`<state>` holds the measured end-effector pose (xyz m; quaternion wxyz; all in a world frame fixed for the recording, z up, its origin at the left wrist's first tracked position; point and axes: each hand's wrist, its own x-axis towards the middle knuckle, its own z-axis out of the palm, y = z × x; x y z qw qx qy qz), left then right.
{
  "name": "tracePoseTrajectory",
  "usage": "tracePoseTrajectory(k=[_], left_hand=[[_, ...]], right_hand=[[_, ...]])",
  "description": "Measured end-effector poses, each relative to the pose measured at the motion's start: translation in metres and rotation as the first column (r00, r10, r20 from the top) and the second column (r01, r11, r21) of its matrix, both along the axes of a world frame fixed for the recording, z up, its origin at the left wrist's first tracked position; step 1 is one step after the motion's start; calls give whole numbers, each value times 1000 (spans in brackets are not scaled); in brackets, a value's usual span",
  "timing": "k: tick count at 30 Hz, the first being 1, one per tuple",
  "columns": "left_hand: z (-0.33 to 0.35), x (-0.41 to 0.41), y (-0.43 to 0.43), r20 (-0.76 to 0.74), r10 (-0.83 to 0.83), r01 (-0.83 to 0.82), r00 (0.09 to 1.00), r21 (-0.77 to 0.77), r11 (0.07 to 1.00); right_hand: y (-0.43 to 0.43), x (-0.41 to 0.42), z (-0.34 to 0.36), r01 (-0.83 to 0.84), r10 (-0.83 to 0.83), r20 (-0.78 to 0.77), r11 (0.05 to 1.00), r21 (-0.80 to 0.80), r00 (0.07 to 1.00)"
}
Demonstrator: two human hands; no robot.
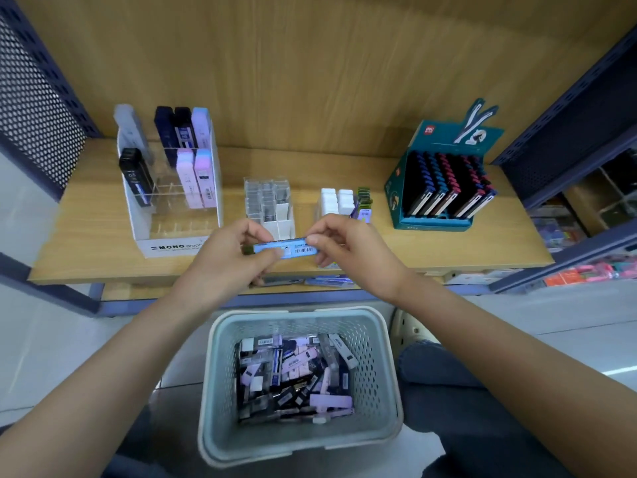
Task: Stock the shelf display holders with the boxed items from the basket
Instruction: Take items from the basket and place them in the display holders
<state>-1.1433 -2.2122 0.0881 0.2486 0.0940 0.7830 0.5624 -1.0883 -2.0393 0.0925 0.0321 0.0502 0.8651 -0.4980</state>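
A slim light-blue box (291, 249) with a barcode label is held level above the shelf's front edge. My left hand (227, 260) pinches its left end and my right hand (348, 248) pinches its right end. Below them a pale grey-green basket (382, 343) holds several small boxes in black, lilac, pink and white. On the wooden shelf (86, 243) at the left stands a tiered clear holder (165, 232) in a white base marked MONO, with several upright boxes in its back rows and empty front slots.
A small clear holder (267, 205) of grey boxes and a holder of white boxes (336, 201) stand mid-shelf. A teal display carton (444, 191) of dark cases sits at the right. Perforated dark panels flank the shelf. A few boxes lie on the lower ledge (327, 281).
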Motion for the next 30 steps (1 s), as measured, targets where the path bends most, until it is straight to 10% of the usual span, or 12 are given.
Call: tracePoseTrajectory(k=[12,23,30], left_hand=[[13,13,-5,-380,-30,35,924,6,999],[-28,-31,71,-623,-523,244,581,-480,843],[-54,-54,97,-591,-672,269,447,-628,731]], right_hand=[[-20,19,6,-84,98,-104,988,132,990],[100,3,-9,337,-328,-80,907,252,941],[119,-21,-28,279,-234,-160,878,389,959]])
